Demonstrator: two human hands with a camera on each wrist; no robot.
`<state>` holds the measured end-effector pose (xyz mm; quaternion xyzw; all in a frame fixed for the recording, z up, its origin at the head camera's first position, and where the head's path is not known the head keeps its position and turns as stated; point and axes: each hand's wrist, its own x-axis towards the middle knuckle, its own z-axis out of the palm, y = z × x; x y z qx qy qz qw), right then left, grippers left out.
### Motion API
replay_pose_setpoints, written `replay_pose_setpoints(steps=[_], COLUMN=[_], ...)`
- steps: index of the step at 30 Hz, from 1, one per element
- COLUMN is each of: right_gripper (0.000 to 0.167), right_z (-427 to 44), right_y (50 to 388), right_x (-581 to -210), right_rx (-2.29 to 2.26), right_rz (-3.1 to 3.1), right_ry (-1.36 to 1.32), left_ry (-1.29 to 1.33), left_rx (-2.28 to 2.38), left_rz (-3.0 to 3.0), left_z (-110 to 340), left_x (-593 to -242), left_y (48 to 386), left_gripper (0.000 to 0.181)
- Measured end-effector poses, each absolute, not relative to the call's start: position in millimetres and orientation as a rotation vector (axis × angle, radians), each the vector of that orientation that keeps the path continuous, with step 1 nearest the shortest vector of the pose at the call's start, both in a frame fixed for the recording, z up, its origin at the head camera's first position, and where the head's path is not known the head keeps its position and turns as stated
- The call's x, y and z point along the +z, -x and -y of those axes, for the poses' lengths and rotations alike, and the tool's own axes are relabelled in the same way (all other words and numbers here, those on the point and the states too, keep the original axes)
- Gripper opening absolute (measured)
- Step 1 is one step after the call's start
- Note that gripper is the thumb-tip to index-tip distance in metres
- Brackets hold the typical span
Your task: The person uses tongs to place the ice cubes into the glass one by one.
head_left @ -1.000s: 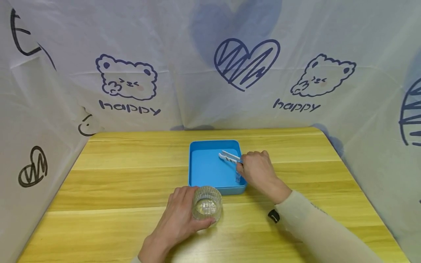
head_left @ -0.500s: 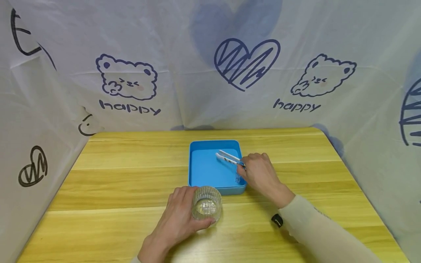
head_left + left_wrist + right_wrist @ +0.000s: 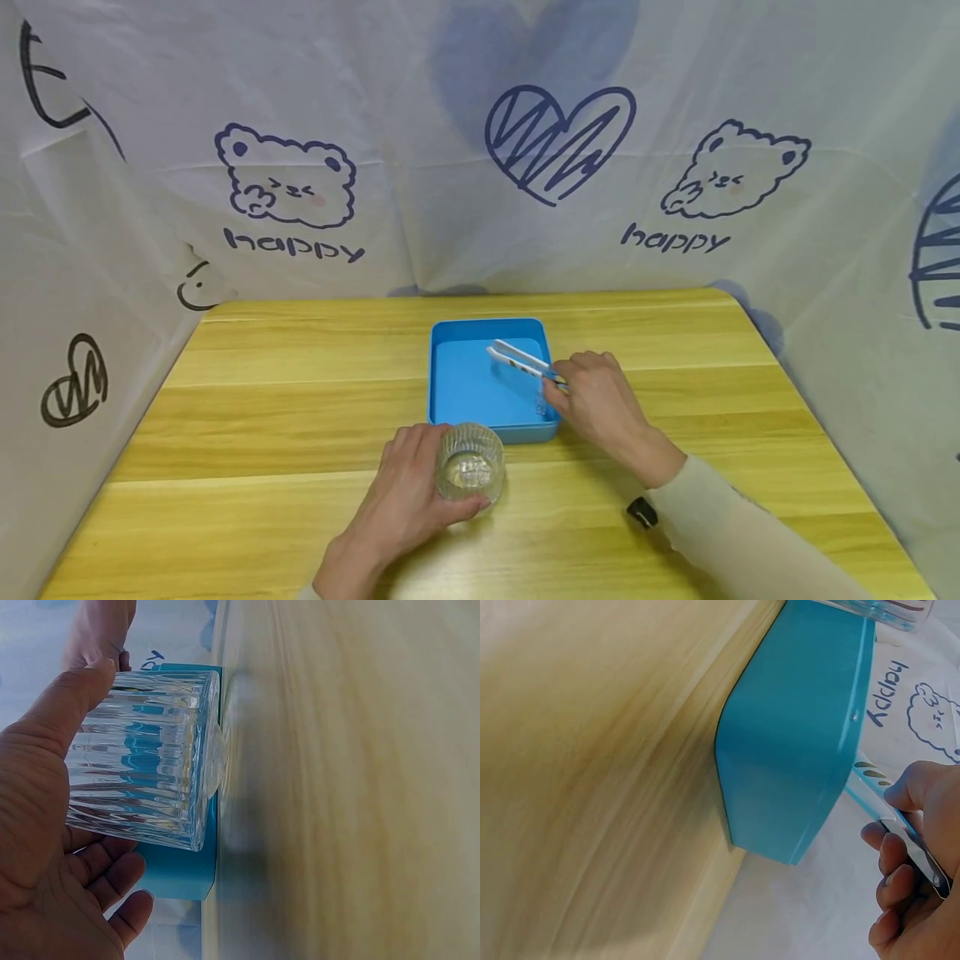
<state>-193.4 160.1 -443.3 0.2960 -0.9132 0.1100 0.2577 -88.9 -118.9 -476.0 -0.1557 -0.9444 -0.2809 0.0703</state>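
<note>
A ribbed clear glass [image 3: 471, 467] stands on the table against the near side of a square blue tray [image 3: 525, 434]. My left hand [image 3: 408, 492] grips the glass from the left, thumb at its near side; the left wrist view shows the glass [image 3: 150, 757] within the hand [image 3: 37, 795]. My right hand [image 3: 600, 404] holds white tongs [image 3: 517, 358] over the tray's right edge, their tips apart above the tray floor. In the right wrist view the hand [image 3: 922, 862] pinches the tongs [image 3: 900, 825]. A small clear object [image 3: 541, 403] lies inside the tray near its right wall.
A wooden table [image 3: 285, 400] spreads around the tray. Behind it and at both sides hangs a pale cloth [image 3: 420, 183] with drawn bears and hearts. A black item [image 3: 642, 512] shows at the right wrist, beside the light sleeve [image 3: 735, 525].
The right hand has shifted slightly right and nearer, while the tips of the tongs have swung a little to the left over the tray. The left hand and the glass stay in place.
</note>
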Motion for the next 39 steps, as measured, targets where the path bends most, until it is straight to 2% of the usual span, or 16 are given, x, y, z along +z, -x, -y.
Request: replay_pose_setpoints(steps=[19,25,34,39], right_gripper=[0.020,0.021,0.014,0.026], right_z=[-168,-172,-173,-170], right_y=[175,158,127,114], right_x=[-429,-418,-406,-405], right_rx=[0.336,0.357,0.394,0.443], right_rz=[2.500,2.532,2.398,2.327], right_ry=[-0.812,-0.841,-0.966,-1.023], left_ry=[0.471,0.467,0.475,0.475], left_rx=[-0.854,-0.857,-0.846,-0.851], left_rz=[2.836,2.837,2.810,2.804], left_z=[119,119,119,119], left_x=[-475,-476,-478,-478], left_y=[89,89,88,88], left_gripper=[0.093,0.094,0.092,0.091])
